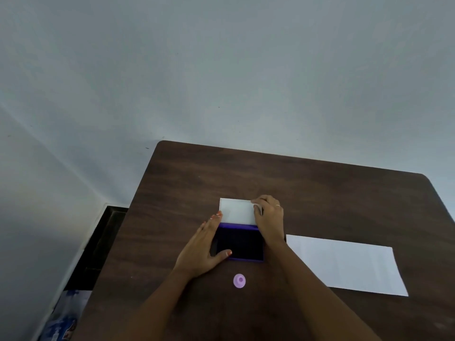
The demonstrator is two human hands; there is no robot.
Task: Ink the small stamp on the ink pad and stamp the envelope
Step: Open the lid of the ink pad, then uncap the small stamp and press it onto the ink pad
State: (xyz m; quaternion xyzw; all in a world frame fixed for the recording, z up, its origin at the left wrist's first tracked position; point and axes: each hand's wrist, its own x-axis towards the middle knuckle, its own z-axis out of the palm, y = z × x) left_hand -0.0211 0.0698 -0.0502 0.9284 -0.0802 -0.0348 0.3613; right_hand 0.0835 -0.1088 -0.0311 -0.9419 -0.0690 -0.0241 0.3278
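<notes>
A purple ink pad lies open at the table's middle, its dark pad facing up and its white lid swung back on the far side. My left hand rests flat against the pad's left side, thumb on its near left corner. My right hand grips the lid's right edge with curled fingers. The small lilac stamp stands on the table just in front of the pad, untouched. The white envelope lies flat to the right of my right forearm.
The dark brown wooden table stands against a pale wall. Left of the table is a dark floor strip, with a blue printed bag at the lower left.
</notes>
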